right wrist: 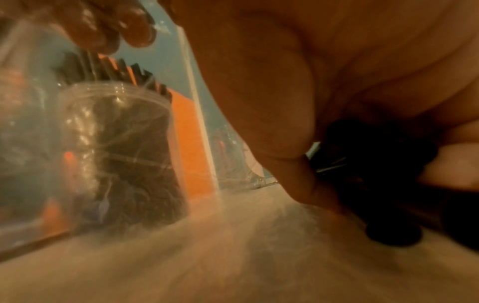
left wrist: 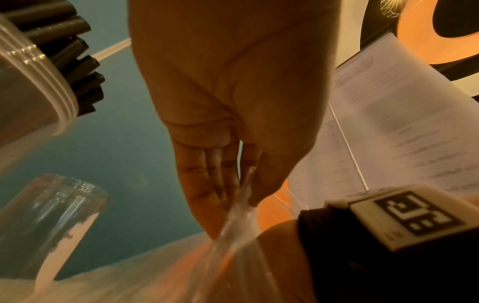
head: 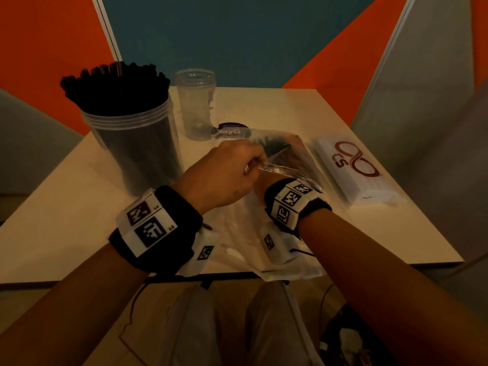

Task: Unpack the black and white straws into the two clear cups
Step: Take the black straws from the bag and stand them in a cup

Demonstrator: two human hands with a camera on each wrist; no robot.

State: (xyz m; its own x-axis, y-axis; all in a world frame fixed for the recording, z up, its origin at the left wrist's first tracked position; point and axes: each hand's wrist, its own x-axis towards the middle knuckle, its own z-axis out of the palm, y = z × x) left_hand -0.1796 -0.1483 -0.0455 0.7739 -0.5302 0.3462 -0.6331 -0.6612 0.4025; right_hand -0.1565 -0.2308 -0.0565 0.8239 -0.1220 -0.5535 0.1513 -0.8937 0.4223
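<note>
1. Straws [head: 116,83], black: a full bundle stands upright in the near cup [head: 134,143] at the left of the surface [head: 66,207]; the second cup [head: 196,104], just behind it, holds none.
2. Bag [head: 285,159]: thin clear film lying mid-surface with a few black straws inside. Your left hand [head: 224,173] pinches a gathered fold of it; your right hand [head: 260,184] is mostly hidden, so its grip cannot be told.
3. White straws [head: 353,170]: sealed pack, right of the bag, untouched.
4. Handling: expect light, stiff, slippery straws and stretchy film. Grip bundles around the middle.
</note>
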